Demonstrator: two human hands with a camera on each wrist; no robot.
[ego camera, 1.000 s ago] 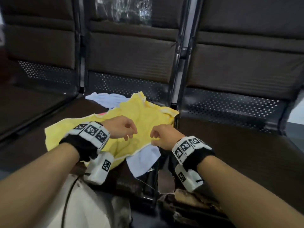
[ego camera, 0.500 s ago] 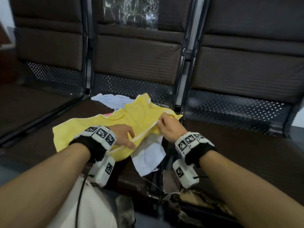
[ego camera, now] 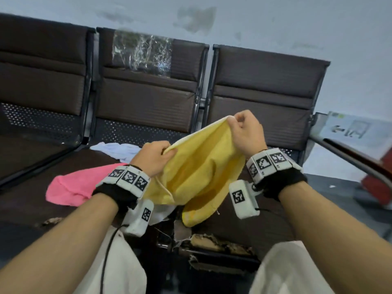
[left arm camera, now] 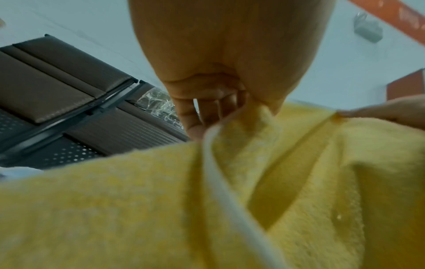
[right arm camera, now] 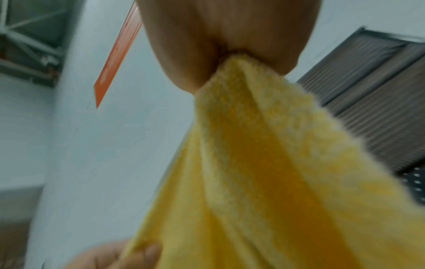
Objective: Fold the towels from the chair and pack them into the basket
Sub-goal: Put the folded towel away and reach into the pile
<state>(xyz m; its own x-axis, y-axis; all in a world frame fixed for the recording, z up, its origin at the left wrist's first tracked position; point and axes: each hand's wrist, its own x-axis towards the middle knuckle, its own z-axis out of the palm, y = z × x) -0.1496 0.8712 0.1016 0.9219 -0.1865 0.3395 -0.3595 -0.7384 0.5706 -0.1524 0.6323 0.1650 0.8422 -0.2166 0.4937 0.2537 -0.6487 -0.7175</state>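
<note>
The yellow towel (ego camera: 199,177) hangs between the left hand (ego camera: 156,159) and the right hand (ego camera: 247,132), filling the space over the front edge of the middle seat (ego camera: 31,206). On that seat, the pink towel (ego camera: 74,185) covers the near left part and the pale blue towel (ego camera: 118,150) the far part. The right seat (ego camera: 273,228) lies bare, with the backrests (ego camera: 146,107) closing off the far side.

Black wristbands (ego camera: 115,193); white tagged camera blocks (ego camera: 244,199)
</note>
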